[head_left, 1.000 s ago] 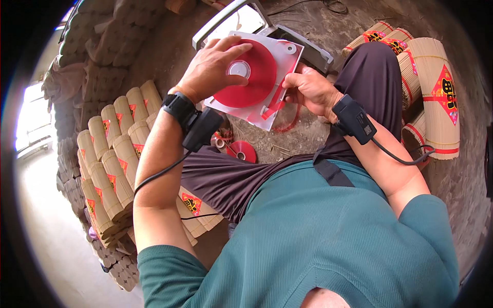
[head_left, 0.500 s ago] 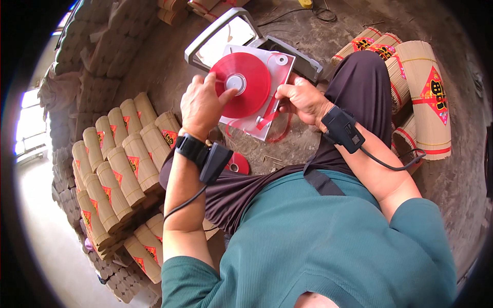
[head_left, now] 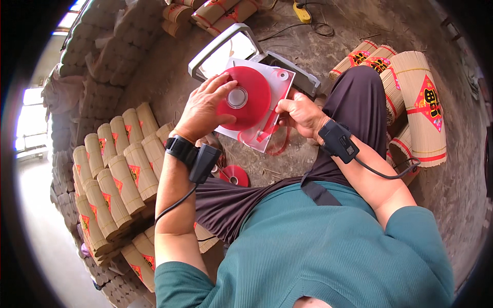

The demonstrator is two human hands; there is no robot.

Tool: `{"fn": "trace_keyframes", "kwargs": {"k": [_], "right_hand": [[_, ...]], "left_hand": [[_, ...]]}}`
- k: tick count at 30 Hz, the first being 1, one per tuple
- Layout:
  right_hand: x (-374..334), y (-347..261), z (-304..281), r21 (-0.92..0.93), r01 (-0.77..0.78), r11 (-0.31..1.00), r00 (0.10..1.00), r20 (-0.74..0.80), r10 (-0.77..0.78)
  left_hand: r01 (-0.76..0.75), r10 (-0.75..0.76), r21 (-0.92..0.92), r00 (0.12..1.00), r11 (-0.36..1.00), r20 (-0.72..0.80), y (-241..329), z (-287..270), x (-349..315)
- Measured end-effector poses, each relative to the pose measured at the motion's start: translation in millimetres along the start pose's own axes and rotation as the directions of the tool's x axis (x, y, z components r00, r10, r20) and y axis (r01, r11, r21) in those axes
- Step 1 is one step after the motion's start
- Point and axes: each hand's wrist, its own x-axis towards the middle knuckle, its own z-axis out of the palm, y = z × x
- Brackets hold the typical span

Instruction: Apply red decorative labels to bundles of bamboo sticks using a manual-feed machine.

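Note:
A flat roll of translucent red ribbon (head_left: 257, 97) with a pale round hub lies on a white plate (head_left: 275, 78). My left hand (head_left: 203, 109) rests on the roll's left side, fingers spread over its upper left and the thumb lower down. At the plate's right edge, my right hand (head_left: 304, 115) pinches the plate between thumb and fingers; the fingertips are partly hidden. A loose loop of red ribbon (head_left: 280, 143) hangs below the plate. Behind the plate stands a grey frame (head_left: 217, 47) with a pale panel, partly covered by it.
Bundles of thin sticks with red labels (head_left: 119, 185) are stacked to my left. More bundles (head_left: 422, 110) lie beyond my right knee and at the back (head_left: 226, 15). Another red roll (head_left: 234, 176) lies on the floor. A yellow object (head_left: 302, 13) sits near a dark cable.
My left hand has shifted from near the hub to the roll's left side, its fingers flatter. My right hand keeps its grip. The whole view has moved slightly.

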Motion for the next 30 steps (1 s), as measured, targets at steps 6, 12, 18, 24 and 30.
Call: {"fn": "trace_keyframes", "kwargs": {"k": [6,12,18,24,30], "right_hand": [[2,2,-5,0.026,0.024,0.999,0.999,-0.037,-0.023],[1,-1,-4,0.023,0.003,1.000,0.999,-0.035,-0.002],[1,-2,-5,-0.009,-0.001,1.000,1.000,0.001,0.001],[4,3,-10,-0.058,-0.004,0.998,1.000,0.030,0.006],[-3,-2,-3,-0.069,0.004,0.998,0.999,0.034,-0.002]], "left_hand": [[0.268,-0.257,0.053,0.954,0.962,-0.155,29,22,1],[0.357,-0.344,0.027,0.916,0.934,-0.208,35,31,-6],[0.314,-0.310,0.033,0.946,0.949,-0.090,23,-2,-4],[-0.003,0.002,0.032,1.000,0.999,0.009,21,-16,16],[-0.112,0.109,0.046,0.992,0.993,0.064,24,-9,33]]}}
